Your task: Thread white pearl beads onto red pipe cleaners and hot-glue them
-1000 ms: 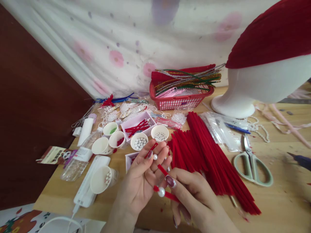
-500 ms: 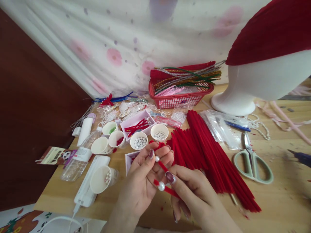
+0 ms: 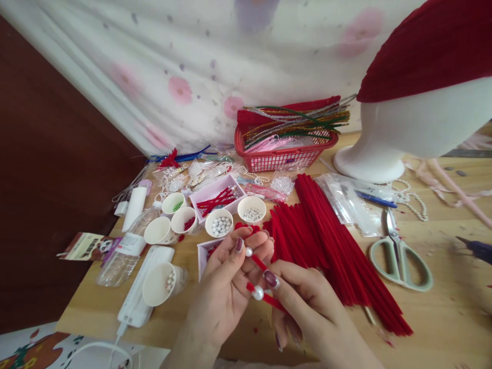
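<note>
Upper red stem (image 3: 259, 263) sits just off the near-left side of the red stem pile (image 3: 346, 256), strung between my two hands. Left hand (image 3: 228, 279) is farther from the pile, right hand (image 3: 307, 294) nearer, overlapping the pile's near edge in view. Left fingers look narrowed on the stem's far end, right by its upper pearl (image 3: 249, 251); right thumb and index pinch the other end. Long axis slants the same way as the pile's stems, far-left to near-right, only shallower. From the right fingers, the upper pearl lies away from the pile, on the left-hand side, so the left fingers are nearer to it. Lower red stem (image 3: 274, 303) runs roughly parallel out of the right grip, tip pointing away from the pile, lower pearl (image 3: 258, 292) a little short of the tip. Whether both stems are one bent piece, can't tell: the right fingers hide the join. Further out: small-pearl cup (image 3: 249, 202) and large-pearl cup (image 3: 218, 212) left of the pile, lilac box (image 3: 237, 203) beyond those on the same side. Scissors (image 3: 392, 236) right of the pile, blades pointing away from me. Red basket (image 3: 284, 163) behind the pile, foam head (image 3: 369, 165) behind and right. All on the desk (image 3: 442, 328).
</note>
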### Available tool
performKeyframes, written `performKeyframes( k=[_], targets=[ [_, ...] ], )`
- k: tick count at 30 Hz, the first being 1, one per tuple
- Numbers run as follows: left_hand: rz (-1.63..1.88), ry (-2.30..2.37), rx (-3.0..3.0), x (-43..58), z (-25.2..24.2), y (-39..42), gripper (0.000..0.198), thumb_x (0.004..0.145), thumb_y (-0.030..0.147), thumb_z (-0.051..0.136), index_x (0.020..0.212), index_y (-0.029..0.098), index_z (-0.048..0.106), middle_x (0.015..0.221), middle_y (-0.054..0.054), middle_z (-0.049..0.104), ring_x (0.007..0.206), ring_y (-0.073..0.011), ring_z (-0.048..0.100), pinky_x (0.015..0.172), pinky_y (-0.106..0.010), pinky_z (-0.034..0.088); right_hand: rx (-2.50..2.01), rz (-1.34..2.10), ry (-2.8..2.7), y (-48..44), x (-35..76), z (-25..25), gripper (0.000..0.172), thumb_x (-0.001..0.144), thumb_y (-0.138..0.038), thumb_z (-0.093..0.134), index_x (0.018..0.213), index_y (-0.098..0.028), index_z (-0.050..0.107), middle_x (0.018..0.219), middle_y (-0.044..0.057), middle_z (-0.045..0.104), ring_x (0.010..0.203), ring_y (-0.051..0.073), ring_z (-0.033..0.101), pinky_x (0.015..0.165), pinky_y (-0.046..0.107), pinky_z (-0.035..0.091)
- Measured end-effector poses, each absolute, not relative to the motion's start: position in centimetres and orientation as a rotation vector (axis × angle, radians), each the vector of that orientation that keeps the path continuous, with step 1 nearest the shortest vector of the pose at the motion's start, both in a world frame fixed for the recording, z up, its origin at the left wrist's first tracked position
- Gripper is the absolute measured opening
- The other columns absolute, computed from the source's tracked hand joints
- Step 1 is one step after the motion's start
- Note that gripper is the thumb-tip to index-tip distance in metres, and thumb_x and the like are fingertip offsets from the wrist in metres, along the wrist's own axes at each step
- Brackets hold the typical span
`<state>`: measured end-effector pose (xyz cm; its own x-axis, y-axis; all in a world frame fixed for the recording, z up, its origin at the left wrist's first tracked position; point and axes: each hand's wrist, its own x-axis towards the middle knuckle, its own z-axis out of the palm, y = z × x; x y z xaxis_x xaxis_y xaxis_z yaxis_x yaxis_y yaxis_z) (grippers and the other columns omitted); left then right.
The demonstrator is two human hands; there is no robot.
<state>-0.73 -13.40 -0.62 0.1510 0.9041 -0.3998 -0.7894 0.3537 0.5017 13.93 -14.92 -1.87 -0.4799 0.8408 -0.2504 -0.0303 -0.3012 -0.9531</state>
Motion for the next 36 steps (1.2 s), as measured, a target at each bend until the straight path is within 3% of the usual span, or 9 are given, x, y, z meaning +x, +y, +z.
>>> performKeyframes(
  k=[8,14,19,28,32,36],
  targets=[
    [1.207,0.739,0.224,-0.6,-0.4,-13.6,0.019,0.078,0.014,0.087,0.094,0.02,0.078,0.094,0.0,0.085,0.091,-0.0163,0.08,0.074,-0.021,0.065,-1.091,1.818,-1.336,-14.9,13.9,-1.9,0.041,0.1,-0.052,0.042,0.075,-0.022,0.052,0.047,-0.005,0.051,0.038,0.009,0.045,0.04,0.018,0.033],
    [1.213,0.733,0.235,-0.6,-0.4,-13.5,0.02,0.077,0.015,0.088,0.093,0.02,0.078,0.093,0.0,0.085,0.091,-0.0143,0.08,0.081,-0.021,0.064,-1.09,1.811,-1.303,-14.9,13.9,-1.8,0.038,0.099,-0.05,0.043,0.073,-0.023,0.049,0.048,-0.006,0.05,0.038,0.008,0.044,0.039,0.018,0.034],
    [1.204,0.779,0.383,-0.6,-0.5,-13.3,0.018,0.08,0.019,0.086,0.095,0.02,0.077,0.089,-0.002,0.085,0.091,-0.0175,0.08,0.071,-0.021,0.065,-1.098,1.812,-1.326,-14.9,14.0,-1.7,0.039,0.098,-0.051,0.045,0.071,-0.023,0.049,0.046,-0.006,0.05,0.036,0.008,0.044,0.039,0.018,0.034],
    [1.138,0.882,0.457,-0.6,-0.5,-13.3,0.021,0.079,0.025,0.087,0.097,0.02,0.076,0.085,-0.004,0.084,0.077,-0.0141,0.078,0.067,-0.018,0.06,-1.038,1.812,-1.252,-14.5,14.1,-2.3,0.051,0.097,-0.068,0.048,0.077,-0.021,0.054,0.049,-0.007,0.05,0.037,0.007,0.042,0.039,0.018,0.033],
    [1.051,0.934,0.53,-0.3,-1.0,-13.6,0.022,0.084,0.031,0.083,0.103,0.024,0.076,0.093,-0.005,0.084,0.081,-0.0136,0.078,0.073,-0.018,0.059,-1.051,1.806,-1.267,-14.5,14.1,-3.3,0.054,0.098,-0.068,0.046,0.079,-0.02,0.06,0.047,-0.008,0.044,0.037,0.007,0.038,0.038,0.018,0.027],
    [1.019,1.088,0.783,-1.1,-0.9,-12.6,0.025,0.089,0.041,0.075,0.109,0.025,0.076,0.111,-0.007,0.082,0.095,-0.0186,0.077,0.087,-0.026,0.059,-1.093,1.745,-1.214,-14.5,14.7,-3.9,0.052,0.096,-0.069,0.051,0.08,-0.021,0.063,0.051,-0.008,0.037,0.041,0.009,0.031,0.038,0.021,0.021]
  ],
)
